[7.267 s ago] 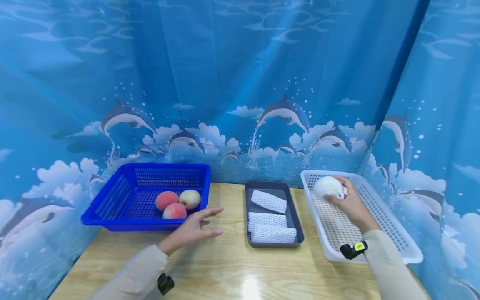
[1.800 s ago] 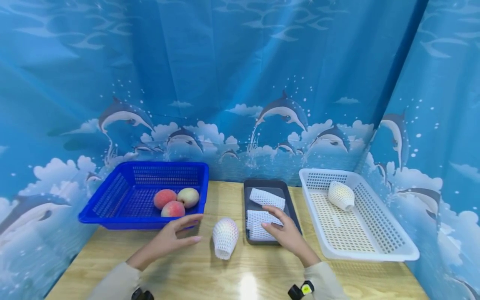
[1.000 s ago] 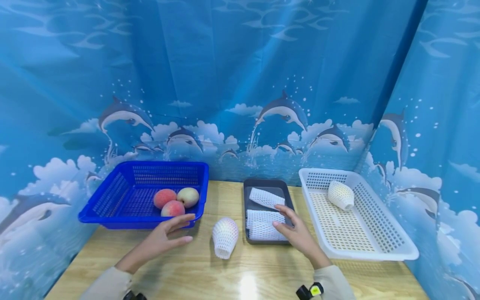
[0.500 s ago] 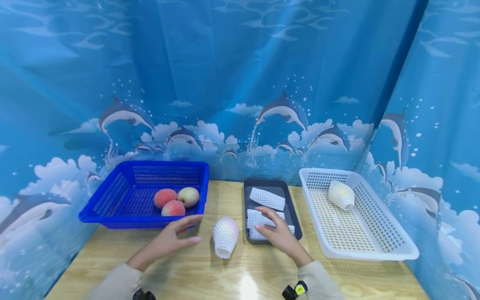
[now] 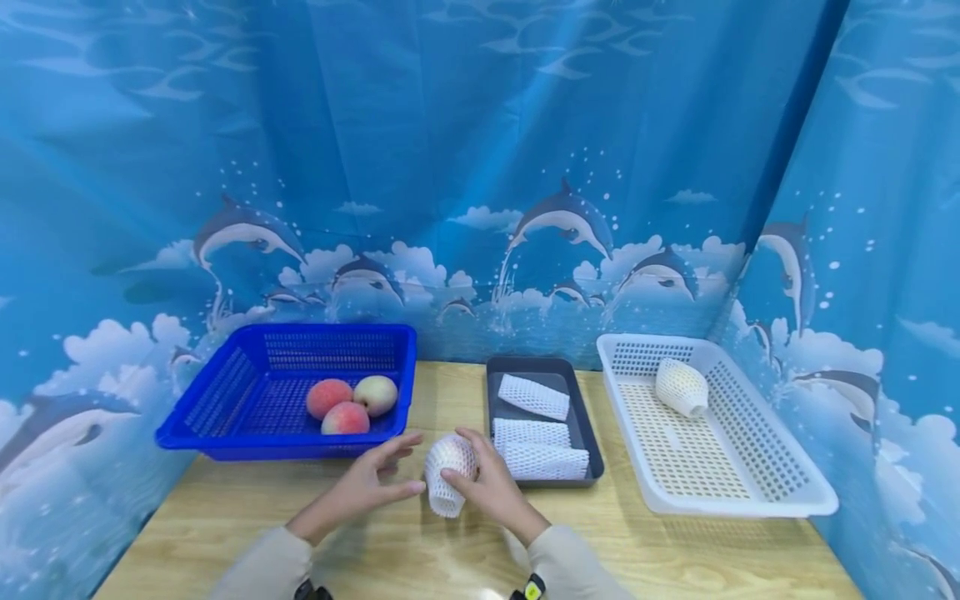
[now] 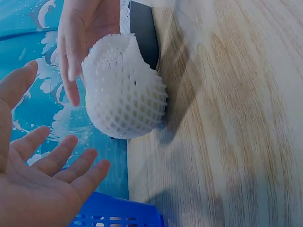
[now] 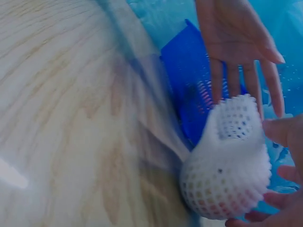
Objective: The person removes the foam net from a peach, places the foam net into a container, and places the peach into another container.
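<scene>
A peach in a white foam net sleeve (image 5: 442, 492) stands on the table between my hands. My right hand (image 5: 491, 487) holds it from the right, thumb in front and fingers curved round the far side, as the right wrist view shows. On the other side my left hand (image 5: 363, 487) is beside it with spread, relaxed fingers and nothing in them. In the left wrist view a gap separates those left fingers (image 6: 71, 156) from the net. The net's loose end is gathered on one side of the peach.
At left, a blue basket (image 5: 225, 392) contains three bare peaches (image 5: 346, 417). Flat foam nets (image 5: 543, 461) lie in a dark grey tray (image 5: 595, 442) at centre right. Farther right, a white basket (image 5: 757, 496) holds another netted peach (image 5: 681, 388). A printed blue curtain (image 5: 420, 167) hangs behind.
The other netted peach, earlier in the right hand, now lies in the white basket. A second one has appeared on the table. The right hand moved left from above the tray to it; the left moved closer.
</scene>
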Motion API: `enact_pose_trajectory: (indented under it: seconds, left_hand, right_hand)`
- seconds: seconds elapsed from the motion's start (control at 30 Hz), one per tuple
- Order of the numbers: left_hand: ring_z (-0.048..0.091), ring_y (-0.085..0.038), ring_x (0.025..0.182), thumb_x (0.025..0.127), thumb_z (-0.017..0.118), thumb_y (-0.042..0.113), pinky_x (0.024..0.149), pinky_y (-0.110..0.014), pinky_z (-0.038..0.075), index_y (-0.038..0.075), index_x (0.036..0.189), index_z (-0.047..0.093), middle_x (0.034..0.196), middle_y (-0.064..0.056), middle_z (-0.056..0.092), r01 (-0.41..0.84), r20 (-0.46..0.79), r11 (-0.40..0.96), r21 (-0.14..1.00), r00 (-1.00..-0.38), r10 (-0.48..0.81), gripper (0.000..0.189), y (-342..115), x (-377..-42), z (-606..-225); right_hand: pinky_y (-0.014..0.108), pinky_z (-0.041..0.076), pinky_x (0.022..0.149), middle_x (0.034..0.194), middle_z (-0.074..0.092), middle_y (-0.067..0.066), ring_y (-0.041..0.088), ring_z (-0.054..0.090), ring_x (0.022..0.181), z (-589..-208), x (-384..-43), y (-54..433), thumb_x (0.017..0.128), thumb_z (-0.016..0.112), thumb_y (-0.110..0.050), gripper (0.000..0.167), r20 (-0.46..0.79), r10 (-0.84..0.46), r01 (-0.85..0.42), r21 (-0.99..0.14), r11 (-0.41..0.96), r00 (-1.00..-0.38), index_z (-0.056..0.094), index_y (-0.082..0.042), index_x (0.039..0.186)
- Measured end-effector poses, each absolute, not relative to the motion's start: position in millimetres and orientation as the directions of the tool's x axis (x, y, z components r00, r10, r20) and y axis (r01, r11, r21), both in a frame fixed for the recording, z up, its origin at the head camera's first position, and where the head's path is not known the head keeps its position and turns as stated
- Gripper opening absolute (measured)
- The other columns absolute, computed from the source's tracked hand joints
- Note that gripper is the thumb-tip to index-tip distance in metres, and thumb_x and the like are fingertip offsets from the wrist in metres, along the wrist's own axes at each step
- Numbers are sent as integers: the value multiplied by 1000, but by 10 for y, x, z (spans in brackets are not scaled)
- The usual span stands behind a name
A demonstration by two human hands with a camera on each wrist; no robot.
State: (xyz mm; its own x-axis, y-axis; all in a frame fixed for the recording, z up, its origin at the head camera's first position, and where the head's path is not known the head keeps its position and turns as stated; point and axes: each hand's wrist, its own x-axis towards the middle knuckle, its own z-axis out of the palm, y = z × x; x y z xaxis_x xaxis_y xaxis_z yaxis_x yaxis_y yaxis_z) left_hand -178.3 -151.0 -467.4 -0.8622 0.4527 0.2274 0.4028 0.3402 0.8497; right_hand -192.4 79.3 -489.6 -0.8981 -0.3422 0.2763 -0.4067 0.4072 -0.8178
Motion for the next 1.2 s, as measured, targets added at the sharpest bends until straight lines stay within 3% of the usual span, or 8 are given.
enact_pose_trajectory:
  seconds: [0.17, 0.5, 0.87, 1.0, 1.2]
  left_hand:
    - [47, -51, 120, 85, 73, 19, 96, -62, 44, -7, 139, 41, 137, -28, 48, 403, 227, 325, 856, -857, 463, 68, -1505, -1773, -4699]
    - [46, -51, 122, 86, 72, 19, 98, -63, 41, -6, 139, 42, 138, -28, 47, 361, 193, 320, 876, -870, 454, 66, -1512, -1786, -4704]
    - [46, -52, 121, 86, 72, 21, 98, -63, 41, -7, 138, 42, 138, -30, 46, 361, 191, 322, 875, -870, 454, 67, -1520, -1781, -4717]
    - [47, -52, 120, 86, 72, 21, 97, -63, 42, -8, 138, 42, 137, -30, 46, 372, 199, 318, 872, -863, 464, 66, -1518, -1773, -4705]
    - [48, -49, 121, 86, 72, 22, 98, -61, 43, -2, 138, 45, 138, -25, 49, 373, 215, 311, 874, -871, 442, 63, -1527, -1774, -4681]
  right_hand:
    - [56, 41, 102, 136, 47, 21, 37, 49, 122, -4990, -1924, 685, 85, 72, -30, 63, 273, -310, -394, -801, 450, -911, 46, 0, 135]
    - [56, 47, 96, 136, 46, 22, 38, 52, 117, -5044, -1947, 606, 75, 81, -23, 76, 215, -264, -318, -830, 458, -940, 44, -5, 139]
    - [56, 49, 93, 134, 49, 20, 38, 52, 115, -5046, -1931, 620, 76, 80, -19, 71, 170, -254, -264, -875, 405, -952, 46, -8, 138]
    - [52, 51, 93, 134, 48, 20, 36, 52, 115, -5038, -1913, 634, 75, 79, -17, 70, 168, -243, -252, -893, 373, -955, 47, -9, 137]
    - [44, 56, 86, 132, 47, 22, 33, 55, 110, -4911, -1870, 702, 79, 76, -12, 70, 115, -253, -173, -960, 222, -961, 42, -8, 139]
